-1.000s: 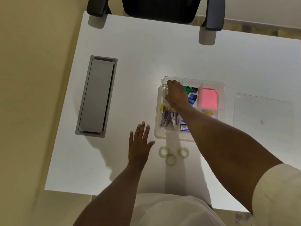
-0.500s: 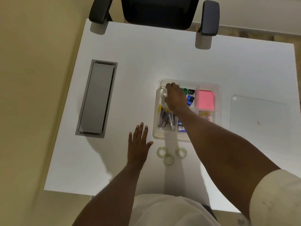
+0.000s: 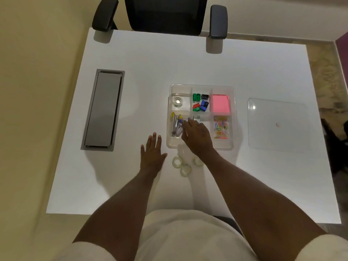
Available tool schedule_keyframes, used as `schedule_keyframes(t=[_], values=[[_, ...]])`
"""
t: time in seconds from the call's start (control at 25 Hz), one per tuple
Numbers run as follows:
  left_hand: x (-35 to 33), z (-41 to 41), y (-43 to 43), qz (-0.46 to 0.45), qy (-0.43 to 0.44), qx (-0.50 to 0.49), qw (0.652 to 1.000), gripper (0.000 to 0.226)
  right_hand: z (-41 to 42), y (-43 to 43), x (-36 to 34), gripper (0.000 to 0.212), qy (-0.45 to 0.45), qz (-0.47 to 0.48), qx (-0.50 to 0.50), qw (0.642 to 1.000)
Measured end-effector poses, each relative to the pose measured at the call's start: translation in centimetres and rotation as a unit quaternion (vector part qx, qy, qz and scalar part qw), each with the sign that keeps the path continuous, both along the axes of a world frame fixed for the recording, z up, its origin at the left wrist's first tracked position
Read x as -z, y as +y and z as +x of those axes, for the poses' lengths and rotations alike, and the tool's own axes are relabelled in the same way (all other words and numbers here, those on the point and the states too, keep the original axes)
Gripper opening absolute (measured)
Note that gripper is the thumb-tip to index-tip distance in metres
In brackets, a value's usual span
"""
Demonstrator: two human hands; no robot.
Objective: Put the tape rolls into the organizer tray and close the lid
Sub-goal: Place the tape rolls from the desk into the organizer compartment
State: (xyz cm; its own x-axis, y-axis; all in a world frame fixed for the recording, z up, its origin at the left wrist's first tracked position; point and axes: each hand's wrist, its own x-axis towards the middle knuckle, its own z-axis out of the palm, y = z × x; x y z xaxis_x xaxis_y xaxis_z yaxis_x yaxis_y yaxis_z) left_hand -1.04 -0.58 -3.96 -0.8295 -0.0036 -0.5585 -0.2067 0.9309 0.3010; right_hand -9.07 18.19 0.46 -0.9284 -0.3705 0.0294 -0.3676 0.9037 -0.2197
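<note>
A clear organizer tray point(image 3: 234, 117) with several compartments sits mid-table. One clear tape roll point(image 3: 178, 101) lies in its far-left compartment. Three more tape rolls point(image 3: 185, 170) lie on the table just in front of the tray. The clear lid point(image 3: 276, 125) rests flat to the tray's right. My right hand point(image 3: 197, 137) hovers over the tray's near-middle part, fingers loosely spread, holding nothing. My left hand point(image 3: 152, 154) lies flat and open on the table, left of the loose rolls.
The tray also holds sharpeners point(image 3: 200, 102), a pink note pad point(image 3: 220, 103), paper clips point(image 3: 221, 127) and staplers point(image 3: 176, 126). A grey cable hatch point(image 3: 103, 110) is set into the white table point(image 3: 188, 63) at left. A black chair point(image 3: 165, 14) stands at the far edge.
My right hand has pulled back from the tray's far-left compartment toward me, leaving a tape roll there. The left hand has stayed flat on the table.
</note>
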Motion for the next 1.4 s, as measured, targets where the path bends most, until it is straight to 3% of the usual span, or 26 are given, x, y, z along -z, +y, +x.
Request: schedule_keyframes(t=[0.24, 0.52, 0.64, 0.84, 1.12, 1.4], values=[[-0.5, 0.6, 0.3, -0.009, -0.023, 0.005, 1.000, 0.088, 7.0, 3.9, 1.1, 0.011, -0.074, 0.005, 0.007, 0.997], [-0.6, 0.8, 0.2, -0.006, -0.022, 0.010, 1.000, 0.089, 9.9, 6.5, 2.0, 0.065, -0.209, 0.038, 0.050, 0.976], [-0.5, 0.8, 0.3, -0.006, -0.023, 0.011, 1.000, 0.089, 9.9, 6.6, 2.4, 0.066, -0.226, 0.033, 0.056, 0.972], [-0.3, 1.0, 0.1, 0.000, -0.016, 0.007, 1.000, 0.089, 10.0, 6.1, 3.0, 0.039, -0.201, 0.030, 0.051, 0.978], [0.3, 1.6, -0.3, -0.033, 0.031, 0.035, 0.998, 0.075, 8.3, 5.1, 2.4, 0.052, -0.137, -0.044, 0.025, 0.989], [0.6, -1.9, -0.7, -0.026, 0.075, 0.027, 0.997, 0.067, -1.3, 3.1, 0.3, 0.050, -0.066, -0.061, -0.001, 0.996]])
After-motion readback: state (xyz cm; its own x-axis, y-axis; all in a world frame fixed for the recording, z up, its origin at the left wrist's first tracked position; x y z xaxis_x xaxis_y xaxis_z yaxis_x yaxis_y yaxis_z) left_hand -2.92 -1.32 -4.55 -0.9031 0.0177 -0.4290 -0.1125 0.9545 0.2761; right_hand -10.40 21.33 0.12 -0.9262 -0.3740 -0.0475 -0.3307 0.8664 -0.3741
